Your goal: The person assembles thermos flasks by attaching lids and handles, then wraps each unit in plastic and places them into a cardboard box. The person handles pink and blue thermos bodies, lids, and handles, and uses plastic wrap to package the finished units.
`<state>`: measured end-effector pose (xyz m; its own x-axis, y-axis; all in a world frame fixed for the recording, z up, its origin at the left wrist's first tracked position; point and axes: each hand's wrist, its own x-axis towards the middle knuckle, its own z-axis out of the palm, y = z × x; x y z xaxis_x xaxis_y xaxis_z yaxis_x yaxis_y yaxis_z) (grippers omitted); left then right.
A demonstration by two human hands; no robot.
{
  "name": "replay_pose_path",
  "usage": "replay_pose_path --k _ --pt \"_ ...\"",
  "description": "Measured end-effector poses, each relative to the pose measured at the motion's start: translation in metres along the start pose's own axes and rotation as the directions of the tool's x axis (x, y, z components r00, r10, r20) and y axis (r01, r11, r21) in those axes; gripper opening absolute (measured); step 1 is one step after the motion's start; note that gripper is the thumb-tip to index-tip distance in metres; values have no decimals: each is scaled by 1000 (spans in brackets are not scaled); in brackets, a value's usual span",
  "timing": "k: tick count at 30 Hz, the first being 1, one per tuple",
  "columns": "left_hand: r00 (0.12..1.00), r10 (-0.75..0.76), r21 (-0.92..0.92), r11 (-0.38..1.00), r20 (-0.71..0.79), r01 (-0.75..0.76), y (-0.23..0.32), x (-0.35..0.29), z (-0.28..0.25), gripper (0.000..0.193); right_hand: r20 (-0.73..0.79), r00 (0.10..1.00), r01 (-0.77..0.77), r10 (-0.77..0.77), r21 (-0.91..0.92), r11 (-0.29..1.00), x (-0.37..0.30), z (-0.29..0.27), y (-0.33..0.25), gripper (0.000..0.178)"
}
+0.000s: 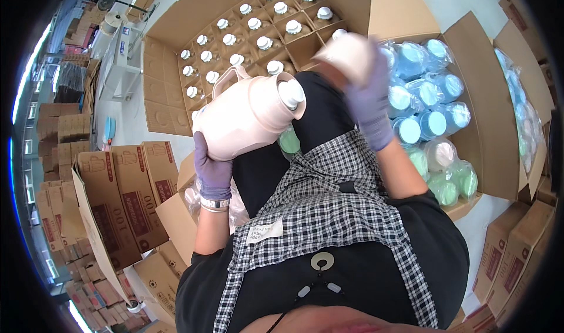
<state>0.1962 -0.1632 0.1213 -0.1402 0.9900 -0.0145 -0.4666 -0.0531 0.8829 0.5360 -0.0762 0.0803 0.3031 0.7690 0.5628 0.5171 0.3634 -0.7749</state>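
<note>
In the head view, a pale pink jug (pixel 241 124) is held over the lap, in front of the near edge of the divided carton (pixel 161 92), by the left hand (pixel 214 168). The grip of that hand is wrapped around the base end, at the jug's lower left. The long axis is slanted from this base up and to the right, so that the mouth is turned away from the left grip and toward the person's right side. A white cap (pixel 291 94) is seen sticking out at the mouth, and the handle (pixel 230 80) is turned up toward the carton.

By the right hand (pixel 371 101), a rounded pink piece (pixel 349 57) is held above and to the right of the mouth, near it but apart. That grip seems to be filled by the piece; both are blurred, so the exact finger placement and the piece's facing cannot be told.

The relation judged to matter is the short slanting gap between mouth and piece: the base is commanded by the left hand, while the mouth is lain nearer to by the right.
</note>
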Motion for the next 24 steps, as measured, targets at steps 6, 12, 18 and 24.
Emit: replay_pose_path --k 6,12,18,24 --pt "986 166 29 986 -16 -166 15 -16 -5 41 286 889 274 -359 297 915 -41 15 -101 98" --pt "879 470 624 666 75 -409 37 -46 -51 54 504 830 -50 -241 498 866 -37 19 -73 70" --pt "926 324 395 890 -192 -229 63 -44 -28 57 839 542 -791 47 491 365 -62 40 -80 67" --pt "971 197 776 630 -136 -19 67 -37 -6 48 705 708 -353 -47 410 841 -99 38 -45 78"
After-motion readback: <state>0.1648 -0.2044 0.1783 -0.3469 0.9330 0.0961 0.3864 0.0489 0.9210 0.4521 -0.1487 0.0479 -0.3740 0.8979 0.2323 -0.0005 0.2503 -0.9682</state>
